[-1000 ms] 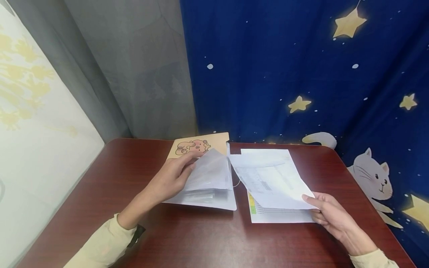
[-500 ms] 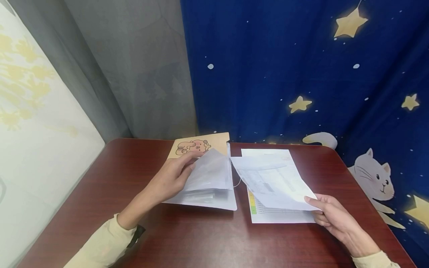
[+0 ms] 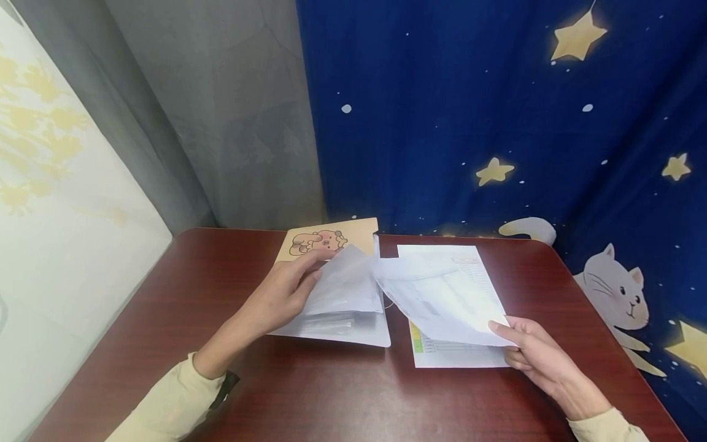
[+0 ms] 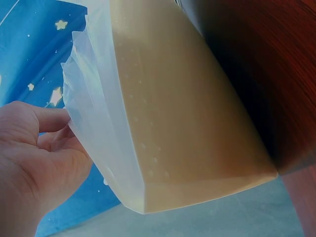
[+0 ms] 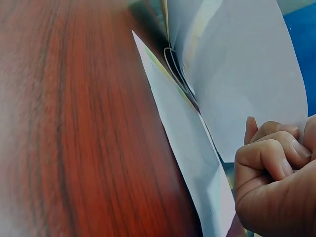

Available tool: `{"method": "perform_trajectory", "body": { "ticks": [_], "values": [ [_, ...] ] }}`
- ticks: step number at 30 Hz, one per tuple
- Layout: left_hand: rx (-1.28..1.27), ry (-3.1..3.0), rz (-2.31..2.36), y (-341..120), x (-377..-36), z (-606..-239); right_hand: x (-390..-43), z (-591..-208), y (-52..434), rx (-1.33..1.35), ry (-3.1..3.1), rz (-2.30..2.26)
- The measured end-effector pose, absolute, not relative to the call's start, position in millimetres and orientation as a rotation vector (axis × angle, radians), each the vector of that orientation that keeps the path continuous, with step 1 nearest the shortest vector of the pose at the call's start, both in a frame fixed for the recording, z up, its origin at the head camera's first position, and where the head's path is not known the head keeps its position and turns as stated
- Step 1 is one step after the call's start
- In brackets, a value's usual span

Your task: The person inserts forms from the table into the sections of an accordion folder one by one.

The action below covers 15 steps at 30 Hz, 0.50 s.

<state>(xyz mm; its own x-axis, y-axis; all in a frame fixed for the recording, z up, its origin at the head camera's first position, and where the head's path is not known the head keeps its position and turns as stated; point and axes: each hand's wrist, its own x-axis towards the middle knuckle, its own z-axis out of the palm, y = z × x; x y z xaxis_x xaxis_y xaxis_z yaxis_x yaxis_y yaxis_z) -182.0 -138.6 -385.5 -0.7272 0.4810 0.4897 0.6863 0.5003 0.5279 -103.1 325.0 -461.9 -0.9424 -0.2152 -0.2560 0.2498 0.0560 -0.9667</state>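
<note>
A folder with a tan cover [image 3: 353,233] bearing a cartoon animal lies open at the table's middle. My left hand [image 3: 282,294] pinches the edge of its clear plastic sleeves [image 4: 91,94], lifting them off the cover. On the right, my right hand [image 3: 544,353] grips the near right corner of a white sheet of paper [image 3: 442,301], thumb on top and fingers curled beneath. The far left corner of that sheet reaches the sleeve's right edge and overlaps it in the head view. In the right wrist view, the held sheet [image 5: 242,74] rises above the table beside the curled fingers.
Another printed sheet [image 3: 469,359] with yellow and green cells lies flat under the held one. A thin pale elastic cord [image 3: 390,304] loops out from the folder. The dark red wooden table [image 3: 331,399] backs onto a blue star-patterned curtain [image 3: 414,123] and a grey one [image 3: 248,123].
My right hand shifted slightly right, then back left with the sheet, bringing the sheet's left corner over the folder's edge. The left hand and the sleeves stay in place.
</note>
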Motion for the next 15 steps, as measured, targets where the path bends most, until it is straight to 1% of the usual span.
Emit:
{"method": "perform_trajectory", "body": {
  "ticks": [6, 15],
  "values": [
    [-0.989, -2.461, -1.059, -139, -183, -386, -109, -462, 313, 0.007, 2.01, -1.993],
    [-0.987, -2.468, -1.056, -139, -184, -387, -120, -466, 292, 0.07, 2.096, -1.975]
  ]
}}
